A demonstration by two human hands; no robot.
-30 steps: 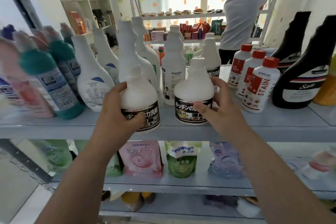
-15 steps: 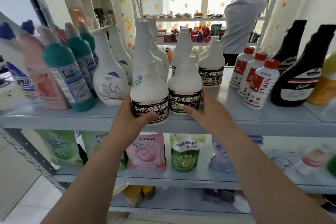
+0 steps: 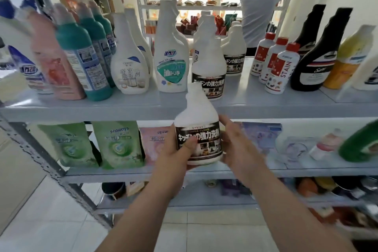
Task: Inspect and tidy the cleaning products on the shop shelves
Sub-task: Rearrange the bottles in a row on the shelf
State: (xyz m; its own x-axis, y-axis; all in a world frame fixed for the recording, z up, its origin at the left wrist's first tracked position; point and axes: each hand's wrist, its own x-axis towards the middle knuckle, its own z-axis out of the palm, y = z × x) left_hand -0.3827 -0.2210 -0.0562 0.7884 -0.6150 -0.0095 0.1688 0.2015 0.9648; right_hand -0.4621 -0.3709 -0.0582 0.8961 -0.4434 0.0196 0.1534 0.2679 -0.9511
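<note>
I hold a white bottle with a black Japanese label (image 3: 198, 129) upright in front of the shelf edge, off the shelf. My left hand (image 3: 176, 152) grips its lower left side, thumb across the label. My right hand (image 3: 238, 145) holds its right side, fingers wrapped behind it. A matching black-label bottle (image 3: 209, 71) stands on the grey middle shelf (image 3: 81, 106) just behind, and another (image 3: 234, 55) further back.
The same shelf carries teal bottles (image 3: 81, 55), white spray bottles (image 3: 131, 61), red-capped stain bottles (image 3: 281, 67) and black bottles (image 3: 319, 55). Green refill pouches (image 3: 118, 145) stand on the shelf below. A person (image 3: 259, 12) works at a far shelf.
One black-label bottle has come off the shelf and down toward me in both hands. My right hand left the second bottle, which stays on the shelf.
</note>
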